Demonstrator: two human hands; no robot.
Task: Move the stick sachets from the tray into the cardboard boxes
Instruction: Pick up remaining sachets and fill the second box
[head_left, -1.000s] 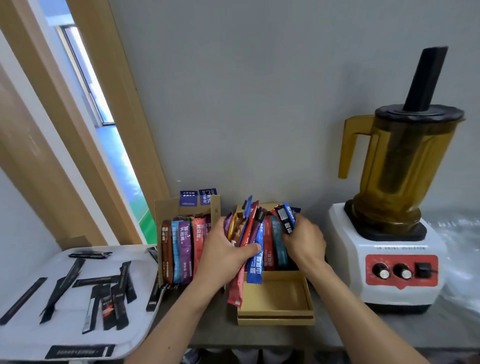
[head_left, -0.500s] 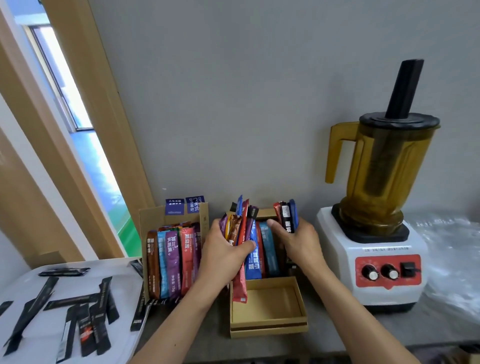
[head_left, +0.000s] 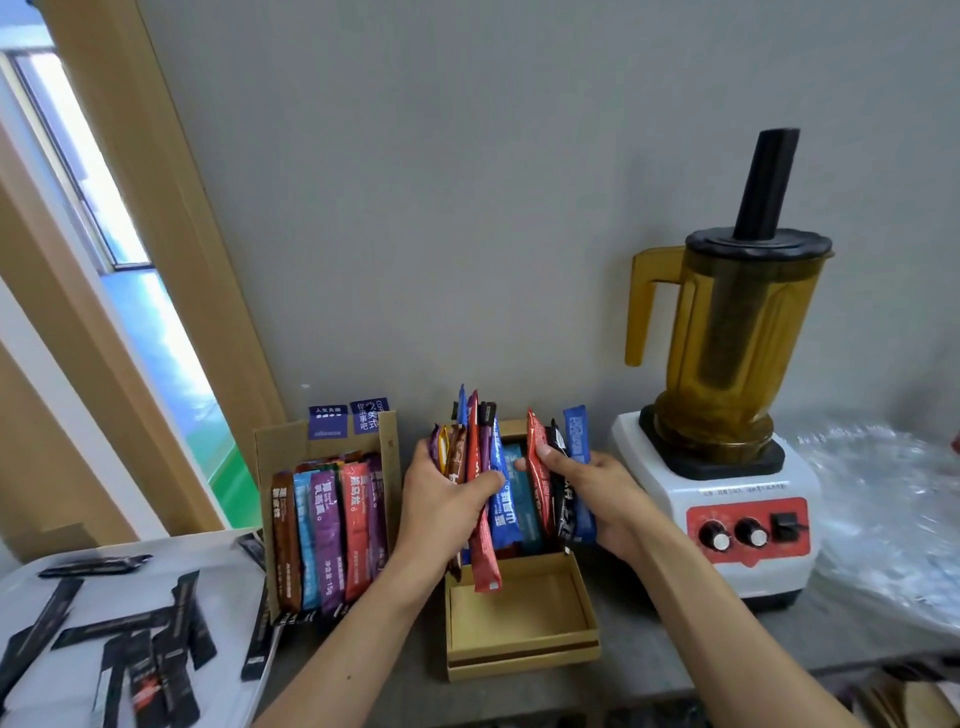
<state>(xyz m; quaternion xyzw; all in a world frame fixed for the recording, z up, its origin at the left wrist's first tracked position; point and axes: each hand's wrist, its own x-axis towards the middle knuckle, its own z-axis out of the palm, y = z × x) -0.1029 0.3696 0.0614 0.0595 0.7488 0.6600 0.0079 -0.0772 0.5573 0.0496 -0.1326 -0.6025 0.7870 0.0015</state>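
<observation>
— How far along is it?
— Past halfway, I'd judge; the far box (head_left: 278, 441), second to the left of the blender (head_left: 727, 364), stands packed with upright coloured sachets (head_left: 327, 535); the near box (head_left: 514, 608), just left of the blender, is only part filled.
— And the hands?
— Both are at that near box; the left hand (head_left: 441, 499) has its fingers wrapped round a thick bundle (head_left: 470, 462); the right hand (head_left: 602, 493) clasps a red, a black and a blue stick (head_left: 563, 483) on the blender's side.
— What's left?
— Seating those two handfuls; then the black sachets (head_left: 124, 623) scattered on the tray (head_left: 228, 577), farthest left of the blender on the worktop (head_left: 701, 649).
</observation>
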